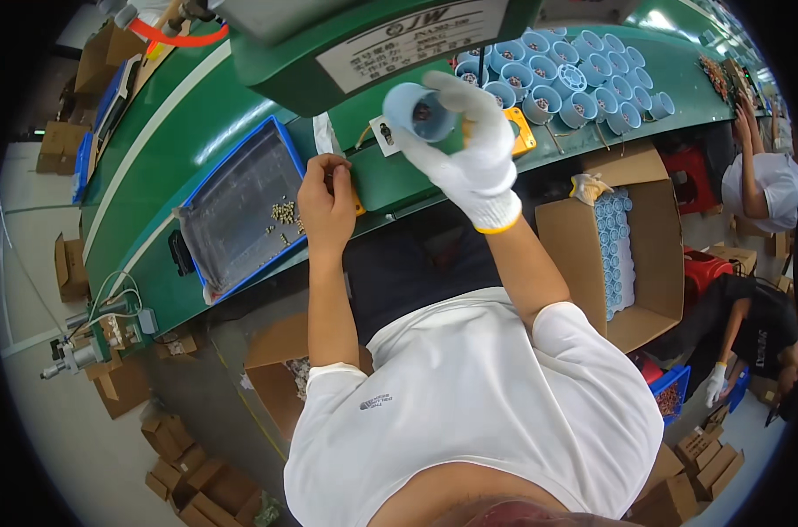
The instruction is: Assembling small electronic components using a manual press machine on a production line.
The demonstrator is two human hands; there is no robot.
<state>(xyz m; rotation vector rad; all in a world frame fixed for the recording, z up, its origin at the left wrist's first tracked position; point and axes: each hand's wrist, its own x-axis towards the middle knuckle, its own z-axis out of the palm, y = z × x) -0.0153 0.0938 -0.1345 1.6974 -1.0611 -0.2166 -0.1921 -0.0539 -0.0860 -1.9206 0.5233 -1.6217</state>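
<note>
My right hand (478,149), in a white glove with a yellow cuff edge, grips a light-blue plastic cup (402,109) by its side. The cup's open mouth faces me, and something dark and reddish shows inside it. My bare left hand (327,200) is closed at the bench edge, fingers curled in; whatever it may hold is hidden. Beside it lies a blue-rimmed tray (207,180) with a dark bottom and a small heap of brass-coloured parts (285,212). Above the held cup is the green head of a press (280,66).
Many similar cups (579,107) crowd the green bench (377,180) at the right. A yellow fixture (523,132) stands beside my right hand. Below it, a cardboard box (649,255) holds stacked blue parts (612,246). Other people (764,184) are at work on the far right.
</note>
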